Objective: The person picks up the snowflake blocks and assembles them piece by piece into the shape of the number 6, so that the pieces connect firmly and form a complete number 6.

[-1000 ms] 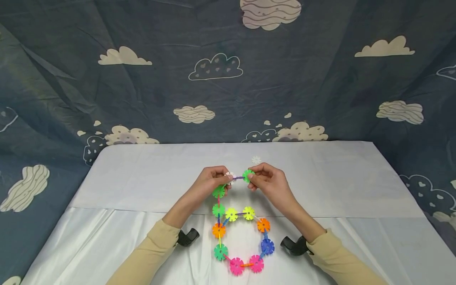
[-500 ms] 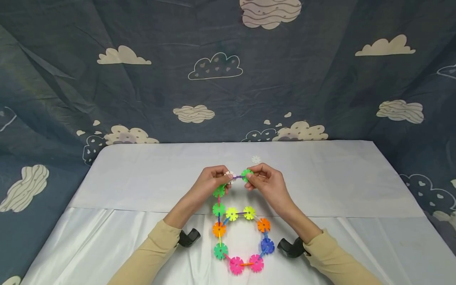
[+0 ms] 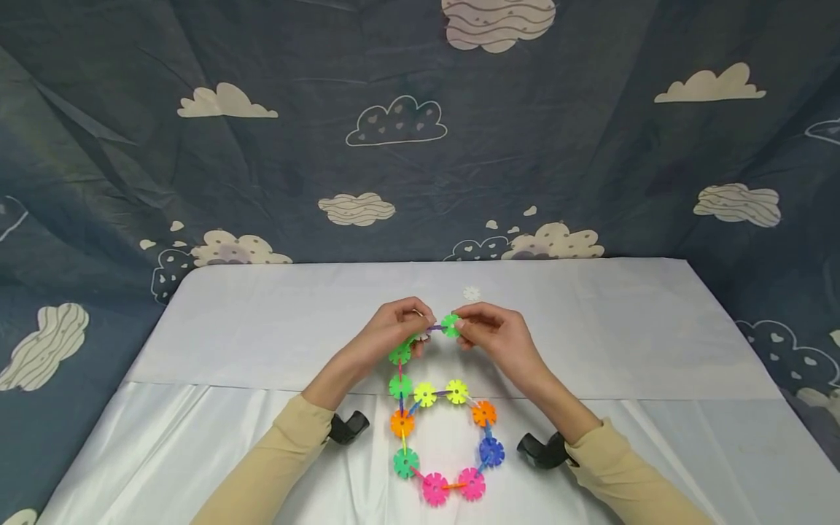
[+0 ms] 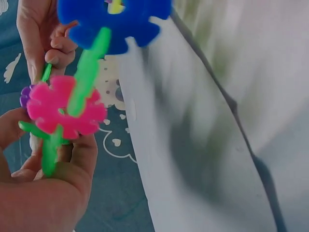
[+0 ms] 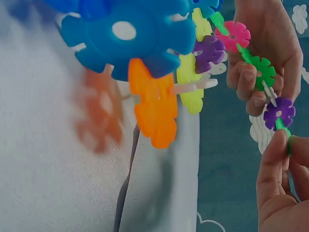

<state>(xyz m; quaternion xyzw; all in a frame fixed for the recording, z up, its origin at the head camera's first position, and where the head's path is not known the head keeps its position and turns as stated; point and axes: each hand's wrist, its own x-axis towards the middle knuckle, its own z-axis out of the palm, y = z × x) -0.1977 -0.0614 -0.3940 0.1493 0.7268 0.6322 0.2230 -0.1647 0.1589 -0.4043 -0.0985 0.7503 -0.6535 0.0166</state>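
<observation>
Notched plastic interlocking discs are joined into a chain. In the head view, my left hand (image 3: 394,328) holds the chain's upper corner at a white interlocking disc (image 3: 421,335), mostly hidden by the fingers. My right hand (image 3: 497,332) pinches a green interlocking disc (image 3: 450,325) between thumb and fingers. An edge-on purple disc (image 3: 435,328) spans the gap between the hands; from the right wrist that purple disc (image 5: 279,114) shows its flat face. Below the left hand, green discs (image 3: 400,386) lead down to a closed ring with yellow, orange, blue and pink discs (image 3: 435,488).
One loose white disc (image 3: 471,293) lies beyond the right hand on the white-covered table (image 3: 623,328). A dark cloth (image 3: 295,168) with cloud prints hangs behind the table. Black wrist mounts (image 3: 545,450) sit at both cuffs.
My left fingers have shifted and now cover more of the white disc. The green disc in my right hand has moved slightly left, and the chain has shifted a little left.
</observation>
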